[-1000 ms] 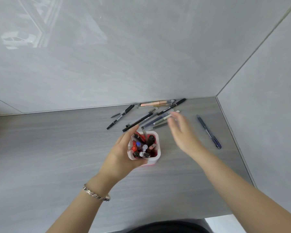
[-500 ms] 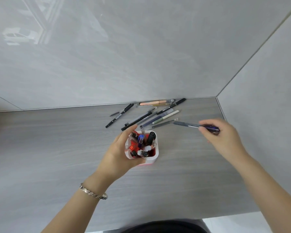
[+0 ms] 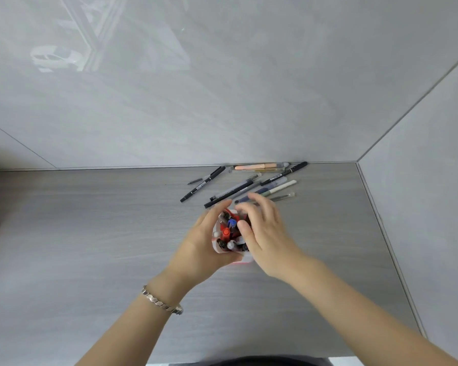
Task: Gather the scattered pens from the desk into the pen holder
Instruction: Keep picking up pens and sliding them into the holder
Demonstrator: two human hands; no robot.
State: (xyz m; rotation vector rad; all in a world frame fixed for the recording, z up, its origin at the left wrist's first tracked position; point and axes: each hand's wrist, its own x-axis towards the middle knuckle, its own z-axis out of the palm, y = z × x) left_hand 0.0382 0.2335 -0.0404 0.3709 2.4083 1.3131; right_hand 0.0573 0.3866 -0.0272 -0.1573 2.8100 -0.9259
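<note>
Because the pen holder (image 3: 229, 251) is already crowded and would tip if I pushed against it, I keep my left hand (image 3: 200, 249) wrapped around its left wall, thumb low at the near corner and fingers curled up over the far rim, closed firmly on it. That pins it to the desk (image 3: 90, 233) and fixes the mouth where I can aim at it.

My right hand (image 3: 265, 239) is over the right half of the opening, fingers bent down into the mouth with the thumb tucked in beside the capped ends. I cannot tell whether it has a pen pinched between them; the palm hides the fingertips and the hand is blurred. I judge it is either seating a pen among the others or has just let one go.

The red cap (image 3: 225, 231) and blue cap (image 3: 232, 223) stand in the gap between my two hands. Past my right fingertips, away from me, lie the loose pens (image 3: 251, 186), fanned near the wall (image 3: 222, 101), and one black pen (image 3: 202, 184) lies apart, beyond my left fingers. Several are left to collect, so the task is partly done. I stay anchored on the holder so the right hand alone can make the trips.
</note>
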